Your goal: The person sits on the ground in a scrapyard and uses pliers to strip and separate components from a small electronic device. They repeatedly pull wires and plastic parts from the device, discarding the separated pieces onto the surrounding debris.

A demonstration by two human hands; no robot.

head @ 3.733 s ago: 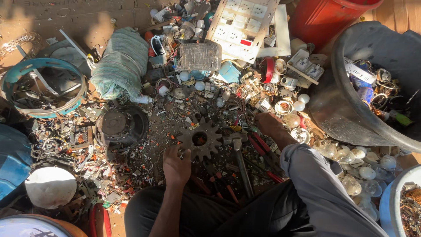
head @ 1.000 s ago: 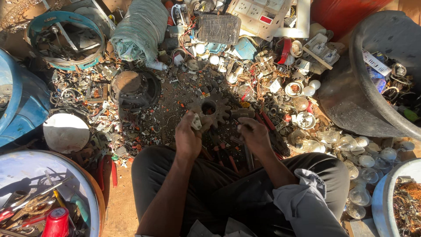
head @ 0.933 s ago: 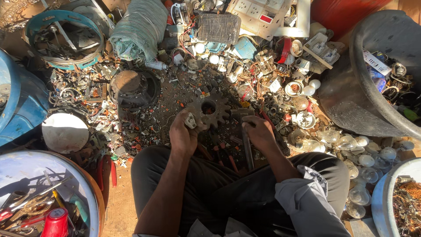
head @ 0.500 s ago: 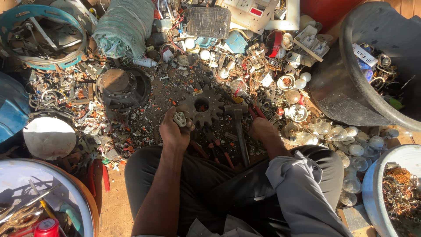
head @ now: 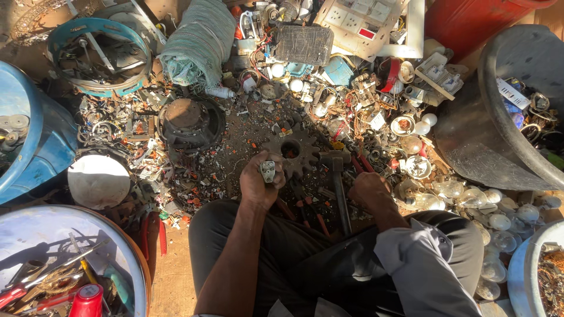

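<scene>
Left hand: my left hand [head: 258,183] is closed around a small grey metal part [head: 268,171], fingers wrapped about its sides with its top end showing above my knuckles.
Right hand: my right hand [head: 369,189] rests low by my knee in a loose curl; I cannot tell whether it holds anything, since the fingertips are hidden among the scrap.
Where the part is: in my left fist, raised just off the ground, right in front of the rusty toothed gear [head: 292,151] that lies flat just beyond my knuckles.
Hammer: the hammer [head: 336,176] lies between my two hands, head away from me and just beside the gear, handle running back toward my lap, near my right hand but apart from it.
Beyond the grip: red-handled pliers [head: 310,212] lie under and just behind my left wrist; glass bulbs [head: 464,196] are heaped to the outside of my right hand.
Doing it well: I judge the part should sit square on the gear's flat face, pinched low so my fingers stay clear of its top end.
Risk: a small piece could skid off the gear's teeth into the litter; the bulbs beside my right hand would break if knocked.
</scene>
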